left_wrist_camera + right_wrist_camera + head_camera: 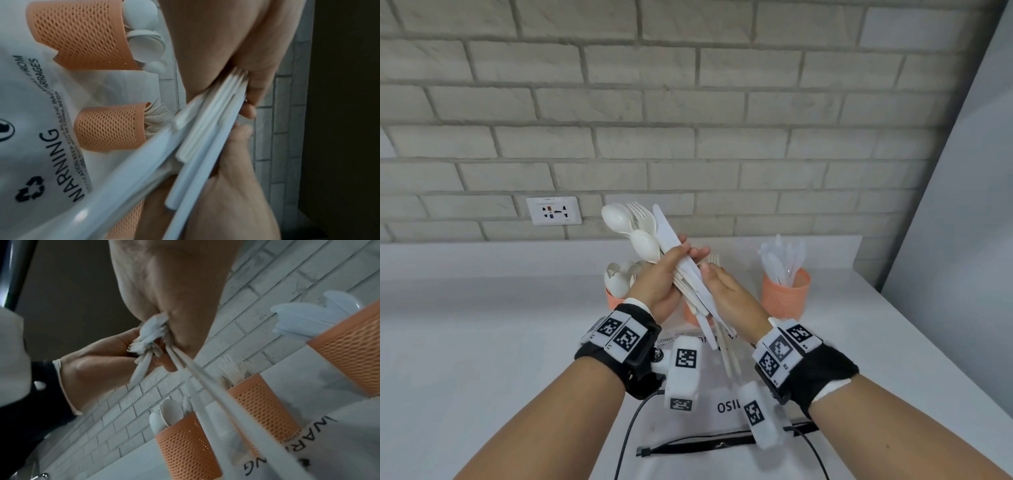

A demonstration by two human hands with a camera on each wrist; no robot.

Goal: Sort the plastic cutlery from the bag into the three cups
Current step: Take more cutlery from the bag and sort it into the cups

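Observation:
A bundle of white plastic cutlery (671, 246), with spoons, a fork and a knife, is held up above the cups. My left hand (675, 265) grips it round the middle, heads pointing up and away. My right hand (703, 262) pinches the handles just beside it; the wrist view shows the right hand (164, 327) closed on several pieces (152, 335). Three orange mesh cups stand behind: a spoon cup (614, 298), a fork cup (691, 317) mostly hidden by my hands, and a knife cup (786, 296). The flat clear bag (722, 407) lies under my wrists.
A white table (482, 342) runs to a brick wall (688, 102) with a socket (553, 210). A black zip strip (705, 445) of the bag and a cable (626, 438) lie near the front edge. A grey panel (962, 205) stands at the right.

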